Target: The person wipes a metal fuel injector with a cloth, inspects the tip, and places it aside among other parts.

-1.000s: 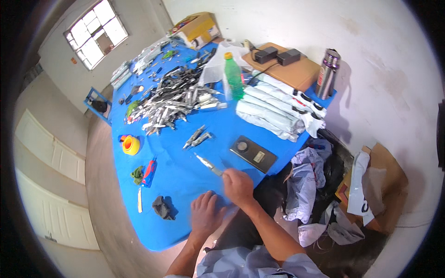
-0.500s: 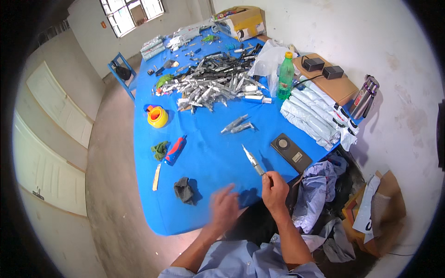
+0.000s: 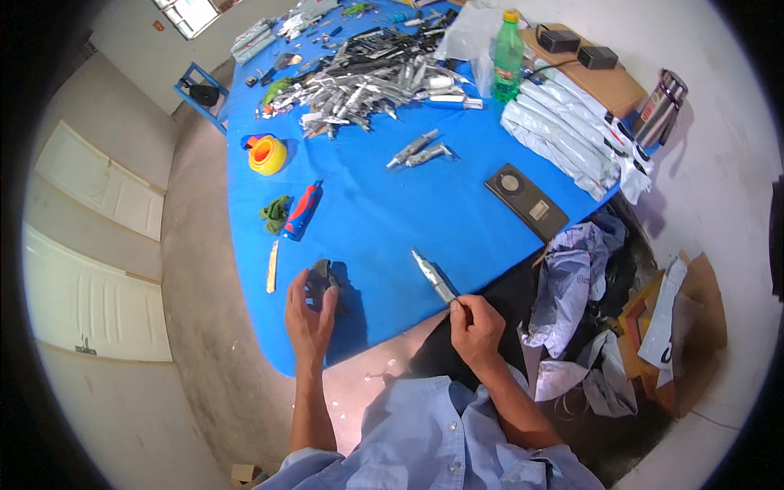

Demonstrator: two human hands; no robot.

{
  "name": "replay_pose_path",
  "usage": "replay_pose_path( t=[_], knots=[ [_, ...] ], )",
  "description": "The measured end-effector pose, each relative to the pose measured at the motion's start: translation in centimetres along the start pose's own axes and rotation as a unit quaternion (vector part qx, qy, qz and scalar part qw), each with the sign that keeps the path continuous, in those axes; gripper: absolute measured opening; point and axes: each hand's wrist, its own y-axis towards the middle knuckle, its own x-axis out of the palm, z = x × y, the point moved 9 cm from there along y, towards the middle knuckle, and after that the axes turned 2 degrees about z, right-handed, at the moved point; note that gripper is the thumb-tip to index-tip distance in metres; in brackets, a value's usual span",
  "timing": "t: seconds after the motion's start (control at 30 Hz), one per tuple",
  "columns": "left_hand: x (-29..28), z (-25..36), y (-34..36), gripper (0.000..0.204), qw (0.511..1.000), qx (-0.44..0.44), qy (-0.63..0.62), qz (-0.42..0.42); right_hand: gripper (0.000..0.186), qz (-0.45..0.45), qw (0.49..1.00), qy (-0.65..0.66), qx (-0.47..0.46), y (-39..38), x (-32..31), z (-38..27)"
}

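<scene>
My right hand (image 3: pixel 476 331) is closed round the rear end of a slim silver pointed tool (image 3: pixel 433 276), held over the near edge of the blue table (image 3: pixel 392 212). My left hand (image 3: pixel 310 314) is at a crumpled dark grey cloth (image 3: pixel 327 270), its curved fingers apart and partly over it. A red-and-blue handled tool (image 3: pixel 304 209), a green rag (image 3: pixel 274 214) and a pale strip (image 3: pixel 272 265) lie beyond. Two similar silver tools (image 3: pixel 416 151) lie farther back, and a dark flat device (image 3: pixel 527 204) is at the right.
Behind are a pile of metal tools (image 3: pixel 359 90), yellow tape (image 3: pixel 267 155), a green bottle (image 3: pixel 506 61), white packages (image 3: pixel 555 135), adapters (image 3: pixel 596 57) and a steel flask (image 3: pixel 661 106). A blue chair (image 3: pixel 196 94) stands beyond. Bags (image 3: pixel 572 286) and cardboard (image 3: pixel 694 327) lie below right.
My left hand has moved forward and left onto the grey cloth, fingers spreading. My right hand still holds the silver tool. The whole view has shifted as my head moved.
</scene>
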Motion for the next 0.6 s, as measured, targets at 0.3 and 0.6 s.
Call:
replay_pose_path(
  t=[0.3,0.6],
  knots=[
    [4.8,7.1,-1.2,0.029,0.981,0.181,-0.058,-0.048,0.013,0.012,0.999,0.008,-0.029,-0.3,-0.7,0.1],
    [10.5,15.5,-7.2,0.027,0.94,0.319,-0.064,-0.107,0.017,0.02,0.997,-0.023,-0.074,-0.7,-1.2,0.3]
  ],
)
